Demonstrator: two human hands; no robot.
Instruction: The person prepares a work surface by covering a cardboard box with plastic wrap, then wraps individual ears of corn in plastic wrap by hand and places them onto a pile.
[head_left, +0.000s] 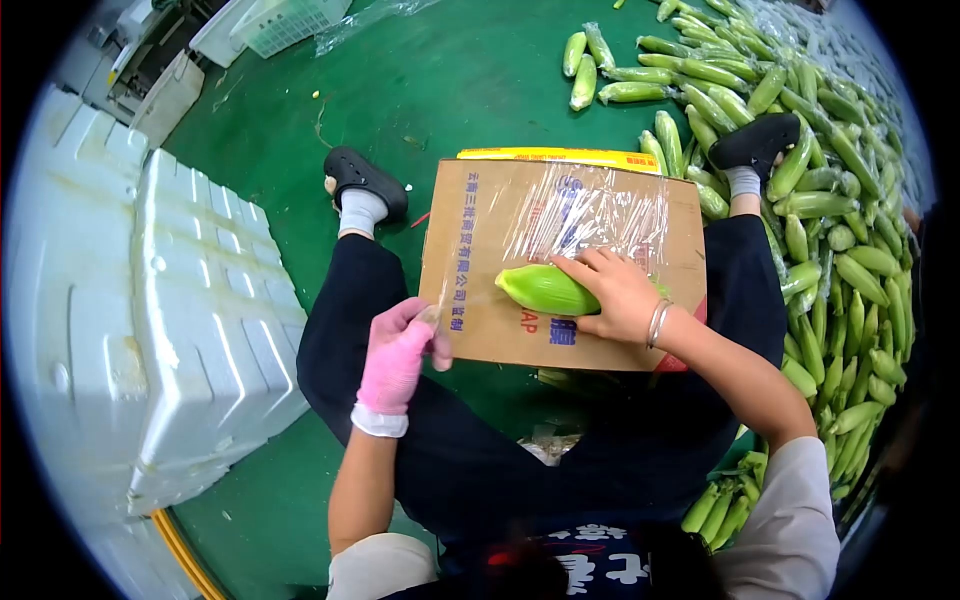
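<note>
A green ear of corn in its husk point(546, 290) lies across the top of a cardboard box point(470, 345) between my legs. Bare except for bracelets, my right hand point(622, 296) is wrapped over the ear's right end. My left hand point(398, 350), in a pink glove with a white cuff, is closed at the box's left edge. Its fingertips pinch the edge of thin clear plastic film, which is hard to see against the cardboard. More wrinkled clear film point(600, 215) is spread over the upper part of the box top.
A large heap of corn point(850, 250), some ears film-wrapped, fills the right side. Several wrapped ears point(583, 82) lie on the green floor beyond the box. White foam boxes point(200, 330) stand at left. A yellow box point(560, 155) shows behind the cardboard; a white basket point(290, 25) is farther back.
</note>
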